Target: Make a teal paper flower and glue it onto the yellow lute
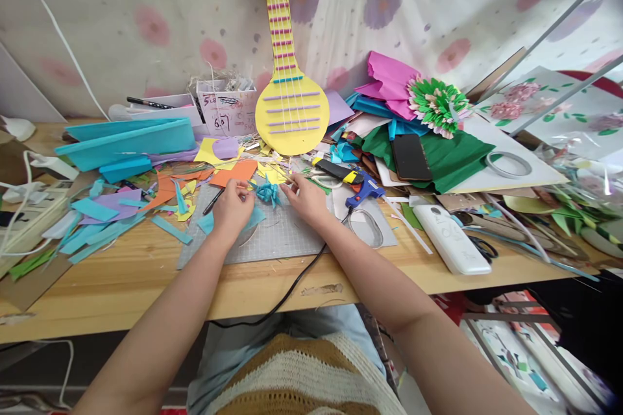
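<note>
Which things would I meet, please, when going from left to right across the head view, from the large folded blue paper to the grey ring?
Large folded blue paper, left hand, small blue paper cluster, right hand, blue glue gun, black phone, grey ring.

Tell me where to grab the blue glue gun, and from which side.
Probably best to take the glue gun by its handle, from the near side, with the right hand: the handle slants toward the person, its end marked by the black cord, while the cutter lies close on the far side.
</note>
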A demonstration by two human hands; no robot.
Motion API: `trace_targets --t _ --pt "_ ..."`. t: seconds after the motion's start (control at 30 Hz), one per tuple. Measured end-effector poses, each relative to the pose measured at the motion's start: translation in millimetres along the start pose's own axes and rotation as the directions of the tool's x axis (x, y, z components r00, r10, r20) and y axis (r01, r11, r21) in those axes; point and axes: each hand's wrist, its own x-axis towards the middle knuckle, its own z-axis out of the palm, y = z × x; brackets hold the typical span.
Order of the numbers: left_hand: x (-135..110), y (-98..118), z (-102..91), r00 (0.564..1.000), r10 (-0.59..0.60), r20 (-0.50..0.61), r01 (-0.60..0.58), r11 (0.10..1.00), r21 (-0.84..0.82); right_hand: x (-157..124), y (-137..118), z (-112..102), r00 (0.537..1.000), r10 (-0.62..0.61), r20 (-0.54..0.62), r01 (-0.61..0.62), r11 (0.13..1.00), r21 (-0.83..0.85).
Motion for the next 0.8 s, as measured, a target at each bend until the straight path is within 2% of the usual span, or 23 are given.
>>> trace_targets --t 0.07,0.17,0.27,0.37,0.47,0.57,0.8 --pt "-1 1 -0.7 0.995 -0.062 0.072 0.063 0.998 -0.007 1 2 -2 0.999 0.033 -0.013 -0.033 0.999 -0.006" --pt "-1 3 -1.8 0.973 -0.147 0.176 0.173 0.975 -0.140 0 2 -4 0.999 0.043 -0.010 -0.043 0.999 -0.004" --pt "1 6 -3.6 0.920 -0.273 0.283 0.354 0.888 -0.294 0 -1 -5 0.999 -0.017 0.035 0.015 0.999 0.046" --pt "1 10 -5.8 0.861 -0.326 0.390 0.478 0.781 -0.403 3 -6 -6 0.987 -0.109 0.115 0.098 0.991 0.096" --pt "0 14 -7.3 0.835 -0.327 0.442 0.524 0.720 -0.456 7 -12 -5 0.973 -0.153 0.175 0.139 0.986 0.092" --pt "-1 16 -7.8 0.827 -0.336 0.451 0.543 0.687 -0.483 9 -15 -4 0.964 -0.161 0.211 0.154 0.987 0.051" --pt "-1 17 -9.7 0.822 -0.329 0.464 0.555 0.647 -0.523 8 -11 0 0.966 -0.156 0.205 0.144 0.987 0.071"
